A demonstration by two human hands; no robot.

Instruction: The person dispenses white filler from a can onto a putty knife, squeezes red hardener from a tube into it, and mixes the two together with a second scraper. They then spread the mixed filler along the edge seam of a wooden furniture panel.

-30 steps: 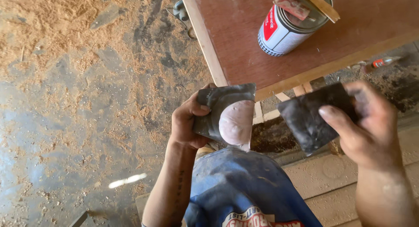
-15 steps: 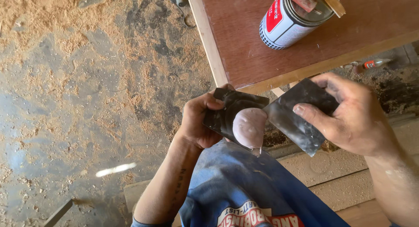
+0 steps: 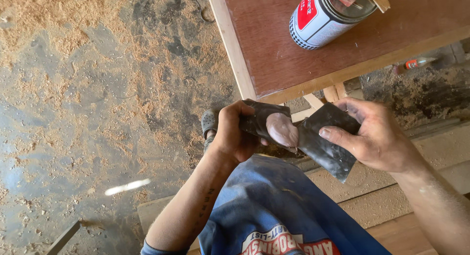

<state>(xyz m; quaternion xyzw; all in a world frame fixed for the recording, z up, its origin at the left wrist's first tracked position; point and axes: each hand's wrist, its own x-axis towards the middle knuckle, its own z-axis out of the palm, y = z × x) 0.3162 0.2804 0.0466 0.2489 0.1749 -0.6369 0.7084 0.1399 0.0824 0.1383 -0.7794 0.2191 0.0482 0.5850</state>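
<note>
Putty, a pinkish lump, sits on a dark scraper gripped by the left hand; the right hand grips a 2nd dark scraper touching it.

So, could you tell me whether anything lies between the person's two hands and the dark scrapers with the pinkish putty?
Nothing visible does. The left hand already grips the dark scraper carrying the pinkish putty, and the right hand holds the second dark scraper, its edge meeting the putty.
</note>
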